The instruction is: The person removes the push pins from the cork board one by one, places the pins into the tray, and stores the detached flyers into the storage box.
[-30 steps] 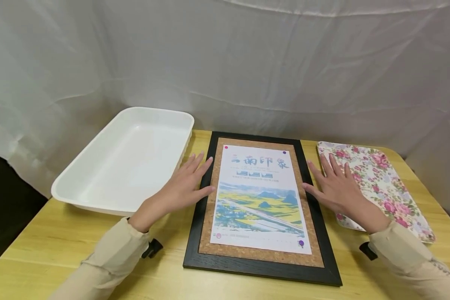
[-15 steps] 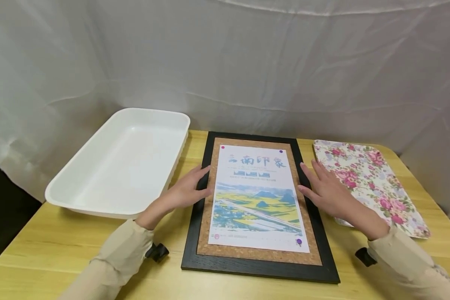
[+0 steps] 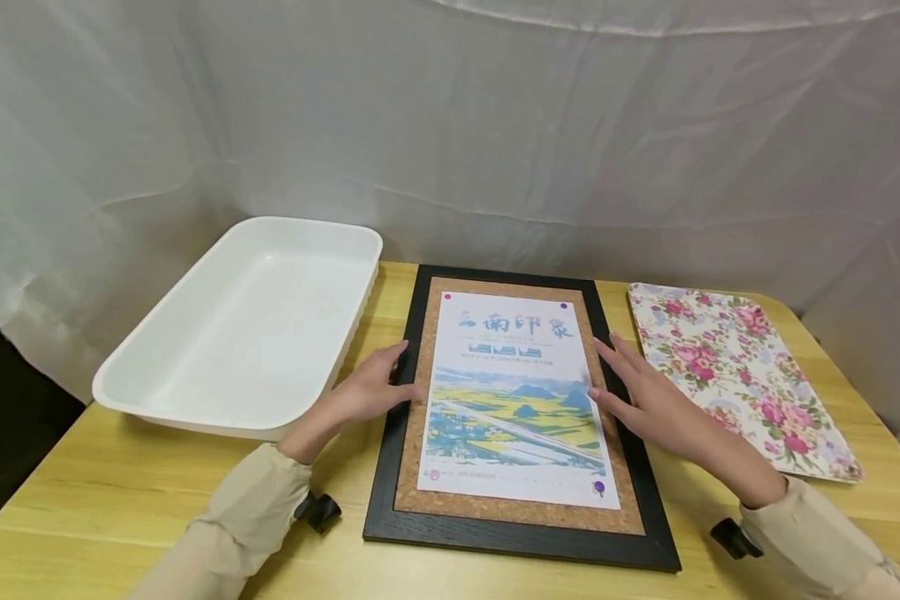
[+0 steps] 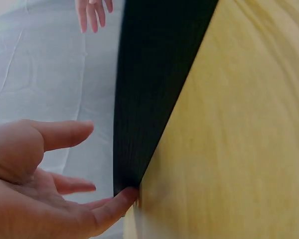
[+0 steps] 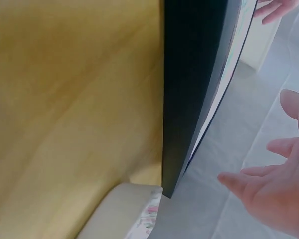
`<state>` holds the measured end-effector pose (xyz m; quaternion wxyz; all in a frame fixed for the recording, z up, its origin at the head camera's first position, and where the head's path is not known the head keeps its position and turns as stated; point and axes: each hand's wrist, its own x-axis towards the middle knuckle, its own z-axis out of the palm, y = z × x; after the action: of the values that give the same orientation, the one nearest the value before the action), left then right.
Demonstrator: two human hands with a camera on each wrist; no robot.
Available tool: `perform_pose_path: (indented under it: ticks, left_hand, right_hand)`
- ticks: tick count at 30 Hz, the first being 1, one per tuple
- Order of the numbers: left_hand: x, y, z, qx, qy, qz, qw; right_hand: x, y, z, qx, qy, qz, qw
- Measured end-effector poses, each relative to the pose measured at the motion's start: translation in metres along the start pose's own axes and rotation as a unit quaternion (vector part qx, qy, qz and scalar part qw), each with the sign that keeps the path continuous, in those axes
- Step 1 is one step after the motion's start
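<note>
Between left hand (image 3: 367, 387) and right hand (image 3: 656, 406), looks matt, wood-like on frame (image 3: 521, 537), rough on cork (image 3: 521, 511), smooth on paper (image 3: 521, 400); outside left hand, like glossy plastic on tray (image 3: 255, 325).

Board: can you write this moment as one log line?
board: on table | poster: on board | left hand: at left edge | right hand: over right edge

A white tub (image 3: 243, 329) is sitting on the left side of the wooden table (image 3: 120, 500), its hollow facing up. On the right side, a floral tray (image 3: 742, 375) is showing pink blooms on white. Behind both, a grey curtain (image 3: 495, 142) is hanging in creases. At far left, a dark patch (image 3: 11, 425) is showing below it.
</note>
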<state>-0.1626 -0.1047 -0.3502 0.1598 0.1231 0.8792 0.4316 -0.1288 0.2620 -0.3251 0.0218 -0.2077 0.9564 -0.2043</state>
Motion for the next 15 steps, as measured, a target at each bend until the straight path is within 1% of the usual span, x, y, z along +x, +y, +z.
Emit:
perform_pose_path:
  ticks: [3,6,10,15]
  left_hand:
    - [0.003,-0.003,0.000,-0.049,0.010,-0.010,0.9987]
    - [0.005,-0.005,0.001,-0.077,0.014,-0.009,0.9969]
    - [0.006,-0.008,0.000,-0.083,0.022,-0.010,0.9963]
    - [0.005,-0.011,-0.001,-0.087,0.025,-0.022,0.9957]
  right_hand:
    - [-0.002,-0.001,0.001,0.007,0.014,-0.014,1.000]
    - [-0.005,-0.001,0.003,0.023,0.022,-0.015,0.999]
    - [-0.010,-0.001,0.004,0.064,0.018,-0.007,0.998]
    - [-0.017,-0.001,0.007,0.124,-0.001,-0.016,0.992]
